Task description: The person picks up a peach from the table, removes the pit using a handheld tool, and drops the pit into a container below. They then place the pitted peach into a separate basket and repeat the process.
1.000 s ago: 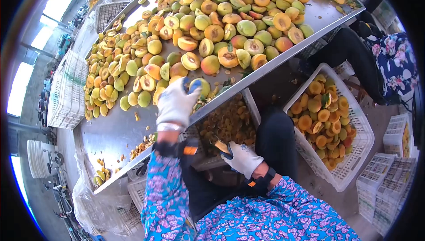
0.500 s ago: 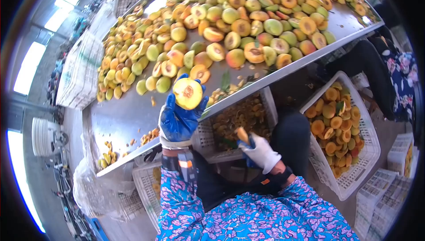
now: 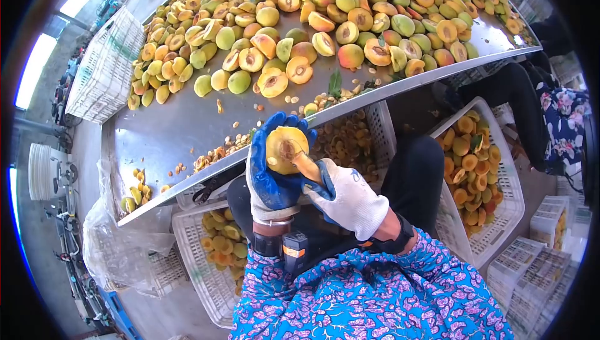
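My left hand [image 3: 269, 184], in a blue-coated glove, is closed around a yellow peach half [image 3: 282, 143], its cut face with the brown centre turned up. My right hand [image 3: 351, 199], in a white glove, grips a short tan tool [image 3: 307, 168] whose far end meets the cut face at the brown centre. How the tool continues inside the fist is hidden. Both hands are in front of the near edge of a metal table [image 3: 187, 129], above my lap. Many whole and halved peaches [image 3: 350, 55] are heaped on this table.
Below the table edge stands a crate of pits and scraps [image 3: 350, 146]. White crates of peach halves stand left [image 3: 195, 259] and right [image 3: 507, 193] of my legs. Another person's leg [image 3: 500, 87] is at the right. Stacked crates [image 3: 107, 68] stand beyond the table's left side.
My left hand has come down from the table edge with the peach half. My right hand has risen leftward, bringing the tan tool against the fruit. The view has shifted slightly.
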Tool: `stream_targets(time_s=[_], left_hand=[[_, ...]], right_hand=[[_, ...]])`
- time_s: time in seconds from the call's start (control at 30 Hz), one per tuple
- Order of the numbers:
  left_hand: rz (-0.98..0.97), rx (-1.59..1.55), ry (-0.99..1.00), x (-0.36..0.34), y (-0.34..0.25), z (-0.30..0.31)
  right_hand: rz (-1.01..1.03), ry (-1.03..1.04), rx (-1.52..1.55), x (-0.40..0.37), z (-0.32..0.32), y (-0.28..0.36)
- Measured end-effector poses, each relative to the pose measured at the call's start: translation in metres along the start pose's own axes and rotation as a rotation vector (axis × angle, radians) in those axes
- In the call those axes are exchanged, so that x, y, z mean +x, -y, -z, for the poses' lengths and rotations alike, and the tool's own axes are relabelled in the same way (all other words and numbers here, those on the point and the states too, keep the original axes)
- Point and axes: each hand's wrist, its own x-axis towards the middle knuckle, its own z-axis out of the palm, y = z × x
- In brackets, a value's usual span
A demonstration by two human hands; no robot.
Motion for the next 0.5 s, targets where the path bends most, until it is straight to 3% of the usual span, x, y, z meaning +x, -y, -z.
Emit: stream_targets(time_s=[0.13, 0.23, 0.37, 0.5], left_hand=[[-0.021, 0.098, 0.003, -0.008, 0.0, 0.0], [0.062, 0.004, -0.013, -0.003, 0.003, 0.009], [0.031, 0.059, -0.144, -0.003, 0.01, 0.013], [0.073, 0.22, -0.142, -0.001, 0.008, 0.029]], right_hand=[[-0.041, 0.035, -0.008, -0.002, -0.002, -0.001], [-0.052, 0.048, -0.019, -0.003, -0.007, -0.004], [-0.078, 0.044, -0.049, -0.001, -0.024, -0.016], [-0.108, 0.049, -0.021, 0.005, -0.041, -0.027]])
